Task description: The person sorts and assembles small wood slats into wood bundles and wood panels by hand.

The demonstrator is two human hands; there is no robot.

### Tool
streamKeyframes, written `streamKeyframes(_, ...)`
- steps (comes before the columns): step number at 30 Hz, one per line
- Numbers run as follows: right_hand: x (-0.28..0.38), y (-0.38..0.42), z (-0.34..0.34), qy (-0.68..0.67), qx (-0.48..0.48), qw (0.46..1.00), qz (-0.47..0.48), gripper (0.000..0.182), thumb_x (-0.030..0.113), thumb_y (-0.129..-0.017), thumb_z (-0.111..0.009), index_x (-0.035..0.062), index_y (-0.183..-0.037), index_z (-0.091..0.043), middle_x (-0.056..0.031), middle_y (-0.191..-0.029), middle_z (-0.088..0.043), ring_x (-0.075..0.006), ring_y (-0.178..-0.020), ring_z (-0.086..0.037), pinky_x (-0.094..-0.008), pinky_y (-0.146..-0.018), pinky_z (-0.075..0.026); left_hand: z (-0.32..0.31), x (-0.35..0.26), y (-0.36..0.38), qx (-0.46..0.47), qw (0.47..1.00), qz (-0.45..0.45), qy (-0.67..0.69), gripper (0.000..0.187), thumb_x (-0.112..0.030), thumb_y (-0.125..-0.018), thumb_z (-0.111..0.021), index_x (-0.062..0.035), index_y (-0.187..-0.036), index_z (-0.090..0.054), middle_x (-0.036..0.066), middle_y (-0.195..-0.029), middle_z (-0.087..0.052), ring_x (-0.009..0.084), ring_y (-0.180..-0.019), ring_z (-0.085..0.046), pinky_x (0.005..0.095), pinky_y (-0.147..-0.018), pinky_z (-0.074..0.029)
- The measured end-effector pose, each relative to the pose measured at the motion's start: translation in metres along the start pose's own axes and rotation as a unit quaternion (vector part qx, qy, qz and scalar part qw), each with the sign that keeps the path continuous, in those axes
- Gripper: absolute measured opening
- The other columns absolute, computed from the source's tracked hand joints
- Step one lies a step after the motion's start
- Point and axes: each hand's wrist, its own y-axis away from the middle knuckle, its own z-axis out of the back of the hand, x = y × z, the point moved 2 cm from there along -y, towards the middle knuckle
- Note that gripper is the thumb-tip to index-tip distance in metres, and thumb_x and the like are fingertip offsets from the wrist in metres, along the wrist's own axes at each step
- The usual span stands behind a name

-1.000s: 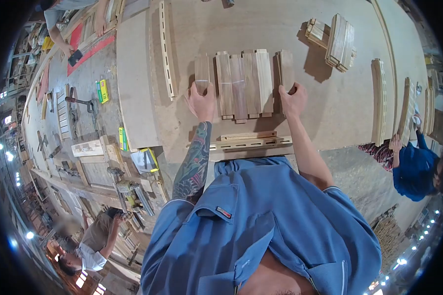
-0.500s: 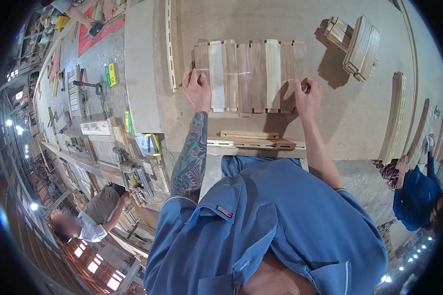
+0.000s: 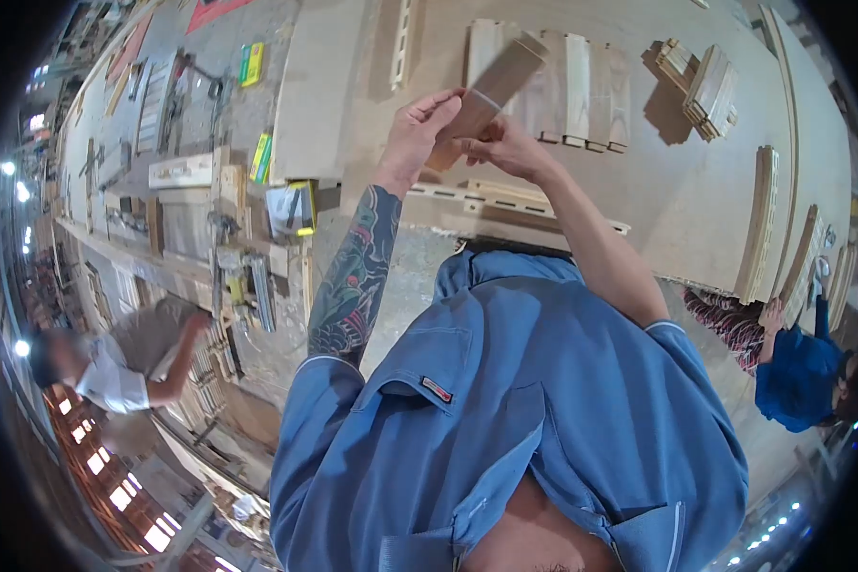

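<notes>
A brown wooden slat (image 3: 513, 69) is raised off the table and slants up to the right, with a paler wood surface showing at its lower end. My left hand (image 3: 416, 135) is closed around its lower left side, thumb on the face. My right hand (image 3: 507, 149) grips the lower right side, fingers curled under the wood. Just behind the held piece, a row of slats (image 3: 577, 91) lies side by side on the table (image 3: 677, 200), partly hidden by it. Light and dark slats alternate there.
At the back right, two small stacks of slats (image 3: 710, 91) lean together. Slotted strips (image 3: 486, 198) lie along the near edge, another slotted strip (image 3: 400, 43) at the back left. One person (image 3: 133, 362) is at left, another (image 3: 801, 377) at right. A yellow-green box (image 3: 251, 64) sits left.
My hands have gone from the two ends of the slat row to close together, lifting a slat from it. The view has shifted, and the row is now at the right of my hands.
</notes>
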Motion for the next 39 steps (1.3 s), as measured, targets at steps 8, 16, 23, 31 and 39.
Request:
streamKeyframes(8,-0.007,0.012,-0.078,0.142,0.005,0.986,0.089,0.029,0.016,-0.093,-0.069,-0.0013,-0.115,-0.068,-0.0094,-0.104,-0.074,-0.0155,-0.094,-0.069,-0.0299,-0.081,-0.055,0.098,-0.061,0.081,-0.209,0.958,-0.182,-0.078,0.031,-0.032,-0.101,-0.059,-0.0037,-0.099,-0.072,0.007,-0.107,-0.072,0.0133,-0.104,-0.063,0.0297,-0.094,-0.045)
streamKeyframes(16,-0.051,0.000,-0.094,0.336,0.011,0.940,0.053,0.033,0.015,-0.090,-0.070,-0.0005,-0.118,-0.067,-0.0116,-0.109,-0.071,-0.0229,-0.101,-0.067,-0.0341,-0.090,-0.052,0.004,-0.123,0.077,0.020,0.873,-0.363,-0.325,0.038,-0.037,-0.103,-0.051,-0.0054,-0.106,-0.071,0.006,-0.103,-0.073,0.0171,-0.099,-0.066,0.0331,-0.090,-0.049)
streamKeyframes(23,-0.062,0.020,-0.099,0.325,-0.092,0.895,0.292,0.039,0.009,-0.076,-0.070,0.0069,-0.114,-0.065,-0.0160,-0.104,-0.069,-0.0405,-0.101,-0.063,-0.0499,-0.087,-0.050,-0.033,-0.092,0.089,-0.011,0.791,-0.237,-0.565,0.039,-0.049,-0.098,-0.051,-0.0162,-0.103,-0.072,0.010,-0.096,-0.071,0.0309,-0.095,-0.067,0.0457,-0.084,-0.051)
streamKeyframes(31,-0.033,-0.018,-0.063,0.486,0.062,0.861,0.138,0.040,0.027,-0.085,-0.066,0.0095,-0.121,-0.063,-0.0189,-0.111,-0.067,-0.0380,-0.102,-0.064,-0.0519,-0.091,-0.046,-0.028,-0.102,0.091,-0.054,0.709,-0.252,-0.657,0.038,-0.046,-0.097,-0.055,-0.0146,-0.112,-0.070,0.007,-0.101,-0.068,0.0302,-0.093,-0.064,0.0437,-0.079,-0.050)
streamKeyframes(39,-0.080,-0.088,-0.033,0.631,-0.260,0.726,0.085,0.058,0.029,-0.088,-0.059,0.0072,-0.140,-0.046,-0.0220,-0.147,-0.038,-0.0462,-0.134,-0.037,-0.0584,-0.107,-0.034,-0.029,-0.102,0.101,-0.045,0.684,-0.220,-0.694,0.038,-0.046,-0.096,-0.058,-0.0126,-0.111,-0.070,0.010,-0.101,-0.069,0.0322,-0.091,-0.064,0.0441,-0.079,-0.050)
